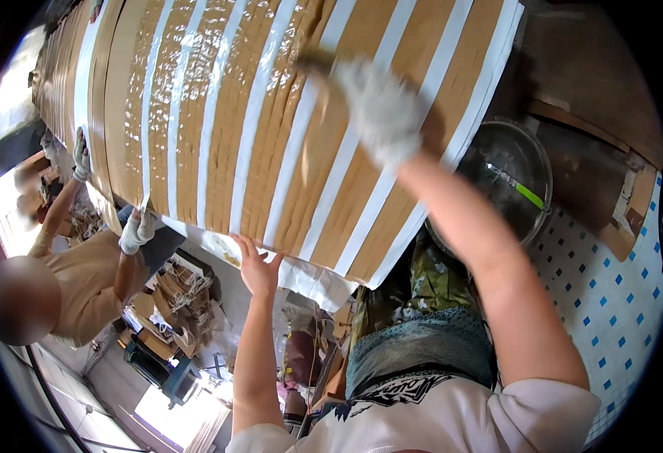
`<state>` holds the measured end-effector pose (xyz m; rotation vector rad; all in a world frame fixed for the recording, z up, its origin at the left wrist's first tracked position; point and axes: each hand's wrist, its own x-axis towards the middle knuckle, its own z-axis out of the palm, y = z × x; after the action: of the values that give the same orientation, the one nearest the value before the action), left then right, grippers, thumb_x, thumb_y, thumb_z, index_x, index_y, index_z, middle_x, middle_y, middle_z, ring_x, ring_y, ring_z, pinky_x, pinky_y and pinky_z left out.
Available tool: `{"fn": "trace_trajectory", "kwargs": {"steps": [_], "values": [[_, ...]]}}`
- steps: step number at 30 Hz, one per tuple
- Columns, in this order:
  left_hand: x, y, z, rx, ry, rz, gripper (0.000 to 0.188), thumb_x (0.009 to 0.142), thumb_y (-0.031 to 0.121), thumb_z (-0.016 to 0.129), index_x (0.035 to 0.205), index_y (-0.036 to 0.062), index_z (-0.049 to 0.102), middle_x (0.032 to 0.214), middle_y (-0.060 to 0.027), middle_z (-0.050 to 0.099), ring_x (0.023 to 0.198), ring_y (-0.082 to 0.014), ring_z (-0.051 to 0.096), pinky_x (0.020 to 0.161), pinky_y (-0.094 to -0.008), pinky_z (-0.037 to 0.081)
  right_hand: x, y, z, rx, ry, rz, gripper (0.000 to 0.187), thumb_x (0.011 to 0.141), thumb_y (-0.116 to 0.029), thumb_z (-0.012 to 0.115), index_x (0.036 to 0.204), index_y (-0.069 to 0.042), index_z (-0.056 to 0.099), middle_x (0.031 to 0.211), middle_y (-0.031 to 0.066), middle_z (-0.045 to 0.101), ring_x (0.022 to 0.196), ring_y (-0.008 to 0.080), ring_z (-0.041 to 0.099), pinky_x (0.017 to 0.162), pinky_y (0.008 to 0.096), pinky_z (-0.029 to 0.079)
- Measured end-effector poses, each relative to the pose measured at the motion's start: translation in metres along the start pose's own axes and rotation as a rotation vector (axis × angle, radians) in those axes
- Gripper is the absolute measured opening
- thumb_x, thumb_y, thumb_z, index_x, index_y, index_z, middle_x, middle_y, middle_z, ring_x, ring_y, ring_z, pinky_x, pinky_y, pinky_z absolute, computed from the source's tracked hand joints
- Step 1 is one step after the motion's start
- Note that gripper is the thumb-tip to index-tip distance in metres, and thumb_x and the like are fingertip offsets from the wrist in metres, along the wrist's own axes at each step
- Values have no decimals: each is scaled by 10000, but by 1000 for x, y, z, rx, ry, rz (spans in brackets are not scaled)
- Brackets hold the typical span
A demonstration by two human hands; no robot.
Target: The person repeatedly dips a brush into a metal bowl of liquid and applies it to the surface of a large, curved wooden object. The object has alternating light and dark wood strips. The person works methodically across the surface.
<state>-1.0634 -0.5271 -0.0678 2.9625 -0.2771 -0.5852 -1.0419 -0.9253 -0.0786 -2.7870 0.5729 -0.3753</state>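
In front of me lies a wide fanned stack of sheets (226,140), its brown strips alternating with white ones; the upper left part shines as if wet. My right hand (383,113), in a white glove, is over the stack's right half. It grips what looks like a brush (315,62) with a tan end, smeared by motion. My bare left hand (256,266) touches the stack's near edge, fingers stretched and thumb apart, holding nothing.
At right stands a round dark basin (497,204) with a green-handled tool (527,195) in it. Another person (93,283) at left has gloved hands (136,230) on the stack's edge. Scraps (176,302) lie heaped behind. Blue-dotted white flooring (603,302) is at lower right.
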Motion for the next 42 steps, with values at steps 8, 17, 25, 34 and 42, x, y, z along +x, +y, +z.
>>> {"fn": "trace_trajectory", "kwargs": {"steps": [8, 17, 25, 34, 42], "values": [[-3, -19, 1, -31, -20, 70, 1073, 675, 336, 880, 1480, -39, 278, 1590, -232, 188, 872, -264, 729, 741, -332, 581, -174, -117, -17, 174, -547, -422, 287, 905, -282, 522, 1151, -162, 607, 963, 48, 623, 927, 238, 616, 734, 394, 525], [6, -43, -18, 52, -104, 280, 1022, 690, 177, 844, 1502, 13, 247, 1579, -250, 193, 854, -319, 714, 807, -385, 565, -75, -70, -12, 151, 265, 195, 204, 932, -310, 513, 1052, -173, 604, 1010, 97, 658, 972, 314, 636, 782, 439, 515], [10, -58, -22, 180, -173, 258, 657, 876, 64, 518, 1499, 76, 309, 1600, -112, 230, 1042, -380, 644, 831, -447, 547, -248, -193, 35, 128, -49, -190, 240, 923, -306, 550, 1120, -189, 622, 1111, 38, 654, 995, 208, 648, 731, 363, 542], [9, -23, -10, 287, -84, 218, 1050, 778, 560, 735, 1461, -97, 282, 1572, -269, 195, 1053, -372, 653, 836, -414, 554, -113, -24, -22, 62, -113, 384, 427, 921, -494, 575, 1189, -178, 677, 1020, 103, 714, 916, 234, 683, 737, 361, 537], [6, -19, 1, 309, -46, 137, 1082, 754, 526, 770, 1464, -105, 250, 1576, -280, 173, 1031, -404, 653, 800, -420, 562, -142, -151, 13, 363, -220, -229, 155, 920, -288, 500, 949, -155, 573, 805, 25, 587, 822, 167, 603, 664, 307, 518]]}}
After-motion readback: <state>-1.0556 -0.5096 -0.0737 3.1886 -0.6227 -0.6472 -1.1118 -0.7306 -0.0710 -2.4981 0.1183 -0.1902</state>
